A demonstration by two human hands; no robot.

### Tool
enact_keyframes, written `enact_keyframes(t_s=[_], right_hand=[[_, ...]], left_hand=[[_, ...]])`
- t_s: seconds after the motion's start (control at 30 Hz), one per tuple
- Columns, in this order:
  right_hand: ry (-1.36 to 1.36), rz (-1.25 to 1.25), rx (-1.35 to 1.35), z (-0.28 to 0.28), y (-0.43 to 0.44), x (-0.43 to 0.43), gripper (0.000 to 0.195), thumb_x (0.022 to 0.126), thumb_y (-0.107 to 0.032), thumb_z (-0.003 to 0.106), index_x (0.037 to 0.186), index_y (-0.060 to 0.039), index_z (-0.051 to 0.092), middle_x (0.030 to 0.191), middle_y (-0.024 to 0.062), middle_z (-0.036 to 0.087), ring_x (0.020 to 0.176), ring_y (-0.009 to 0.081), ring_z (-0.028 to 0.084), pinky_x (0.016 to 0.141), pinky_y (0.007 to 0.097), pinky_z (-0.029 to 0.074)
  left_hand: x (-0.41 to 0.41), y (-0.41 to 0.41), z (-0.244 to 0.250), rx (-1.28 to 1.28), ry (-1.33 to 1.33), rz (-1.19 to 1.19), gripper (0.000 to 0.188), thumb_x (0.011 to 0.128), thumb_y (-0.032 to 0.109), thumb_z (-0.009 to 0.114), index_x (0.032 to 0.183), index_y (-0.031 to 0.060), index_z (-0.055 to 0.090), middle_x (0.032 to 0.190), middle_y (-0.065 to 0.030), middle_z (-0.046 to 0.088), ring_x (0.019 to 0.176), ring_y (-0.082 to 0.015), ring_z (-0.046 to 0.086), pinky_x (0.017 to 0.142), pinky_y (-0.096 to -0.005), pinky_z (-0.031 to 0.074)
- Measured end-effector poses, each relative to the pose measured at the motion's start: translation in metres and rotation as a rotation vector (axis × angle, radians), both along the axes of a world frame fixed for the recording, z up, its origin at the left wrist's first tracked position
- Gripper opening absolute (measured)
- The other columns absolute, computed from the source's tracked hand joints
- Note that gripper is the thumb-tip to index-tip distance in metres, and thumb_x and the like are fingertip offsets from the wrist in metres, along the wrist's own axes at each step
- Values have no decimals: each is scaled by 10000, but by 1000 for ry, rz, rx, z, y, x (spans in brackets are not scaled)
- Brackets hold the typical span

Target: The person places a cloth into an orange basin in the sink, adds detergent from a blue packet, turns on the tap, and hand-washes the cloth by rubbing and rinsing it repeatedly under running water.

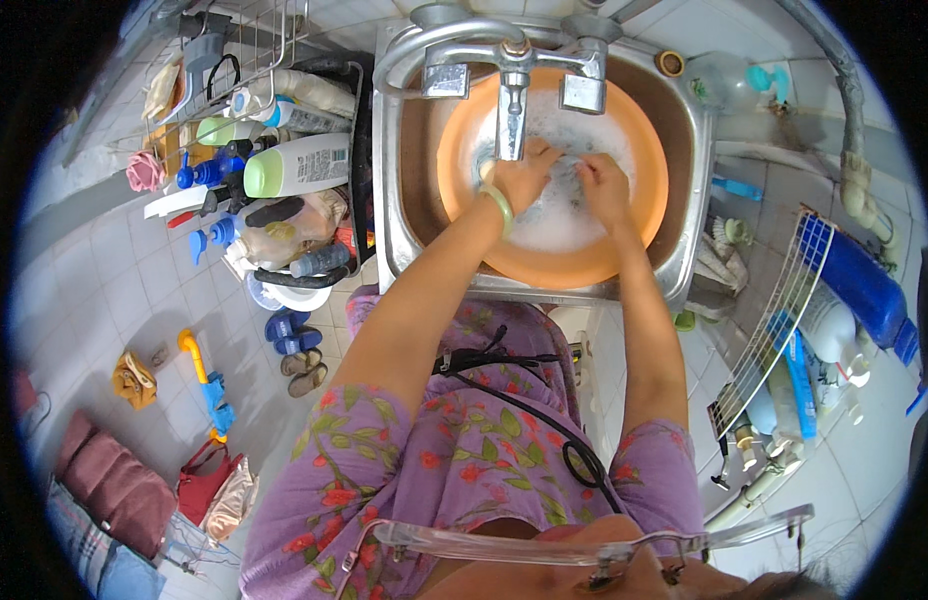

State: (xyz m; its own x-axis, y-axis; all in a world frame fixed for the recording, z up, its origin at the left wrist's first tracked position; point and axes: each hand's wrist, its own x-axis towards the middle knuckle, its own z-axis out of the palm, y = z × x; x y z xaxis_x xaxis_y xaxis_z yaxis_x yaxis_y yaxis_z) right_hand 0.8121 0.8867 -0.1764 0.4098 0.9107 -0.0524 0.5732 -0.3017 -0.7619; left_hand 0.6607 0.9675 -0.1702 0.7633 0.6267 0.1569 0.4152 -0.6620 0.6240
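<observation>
An orange plastic basin (554, 270) sits in a stainless-steel sink (685, 225). White suds (539, 232) cover the water inside it. My left hand (522, 180), with a pale green bangle (501, 208) at its wrist, is in the basin beside the tap spout. Opposite it, my right hand (605, 184) has its fingers pinched together. Between them both hands grip a wet greyish cloth (566, 166), much of it hidden by foam. Just left of my left hand shows a small pale object (485, 171), mostly covered. The chrome mixer tap (511, 112) hangs over the basin.
Left of the sink, a black rack (306, 281) holds several bottles, among them a white shampoo bottle (299, 169). A clear bottle (723, 82) stands at the back right corner. On the right wall, a white wire rack (771, 322) holds bottles and brushes. Slippers (293, 334) lie lower left.
</observation>
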Motion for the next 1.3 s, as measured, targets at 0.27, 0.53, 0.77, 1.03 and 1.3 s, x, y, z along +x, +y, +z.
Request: enact_keyframes(t_s=[0.27,0.53,0.77,1.03,1.3], right_hand=[[186,211,-135,70,-1,-5,167,766,-142,570,872,-15,593,837,134,596,782,268,572,682,333,442],[-192,139,-252,34,-19,2,291,733,-146,587,1016,-78,576,839,160,564,800,302,555,756,367,434],[-95,176,-423,-3,11,27,401,704,-105,592,1099,-72,533,1026,155,527,955,336,514,841,383,409],[222,143,14,25,-2,15,360,715,-77,565,1070,-33,527,1081,177,512,999,321,503,867,364,391],[-113,-194,-348,46,-18,12,275,720,-50,541,994,-56,542,935,161,559,865,316,553,747,380,434]], left_hand=[[-2,2,9,-168,-224,207,143,657,47,600,798,66,617,829,-94,569,797,-290,554,711,-363,444],[-20,-35,31,-239,306,290,196,664,28,559,804,123,658,858,-130,585,775,-305,571,664,-375,453],[-9,-18,41,-929,4,309,127,783,59,529,899,45,580,890,-127,602,821,-206,596,746,-294,465],[18,-10,35,-1600,-756,276,190,857,85,488,1030,15,453,943,-106,578,918,-188,566,863,-294,428],[28,-14,28,-1421,-818,326,158,843,69,495,998,41,476,972,-87,544,930,-144,538,824,-270,412]])
